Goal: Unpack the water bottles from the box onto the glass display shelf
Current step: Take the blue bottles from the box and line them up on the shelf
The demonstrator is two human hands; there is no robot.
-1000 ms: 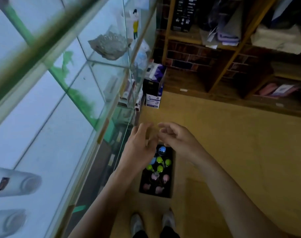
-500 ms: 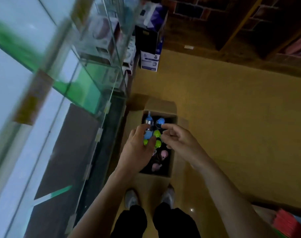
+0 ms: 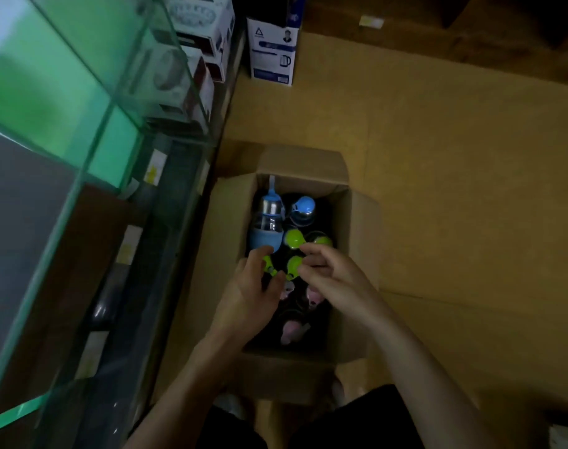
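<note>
An open cardboard box (image 3: 357,254) stands on the floor below me, holding several upright water bottles with blue, green and pink caps. A blue bottle (image 3: 266,222) leans in its far left corner. My left hand (image 3: 247,299) reaches into the box, thumb and fingers curled round the cap of a green-capped bottle (image 3: 268,265). My right hand (image 3: 337,283) hovers beside it, its loosely curled fingertips touching a second green cap (image 3: 294,264). Pink caps (image 3: 315,296) show partly under my hands. The glass display shelf (image 3: 82,108) rises on the left.
Boxed goods (image 3: 195,59) are stacked at the shelf's far end and a kettle box (image 3: 271,50) stands on the tan floor (image 3: 454,189). My feet are just behind the box. Dark wooden shelving runs along the top right.
My view has dropped from the glass shelf down to the box. Both hands have moved down into it and reached the green caps.
</note>
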